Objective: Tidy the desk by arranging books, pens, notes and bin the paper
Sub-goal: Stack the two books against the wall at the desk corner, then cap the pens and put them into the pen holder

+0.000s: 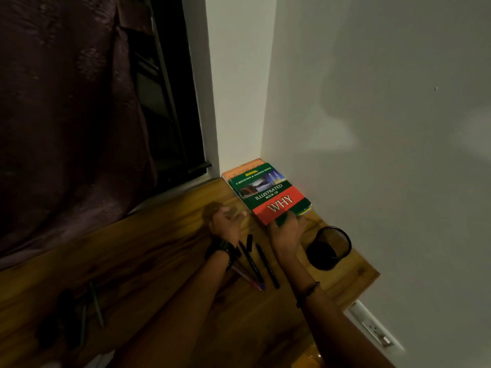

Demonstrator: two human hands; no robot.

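Book (269,193) flat, long axis toward corner, right hand (287,233) holding near end

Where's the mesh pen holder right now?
Head view, right side: the mesh pen holder sits on the desk by the wall, just right of the right hand, near the book stack.

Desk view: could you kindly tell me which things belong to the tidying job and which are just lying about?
Job in hand: books, gripped at the near edge by the right hand; pens; pen pot; left hand, open beside the books.
Just lying about: curtain; wall socket; wristwatch.
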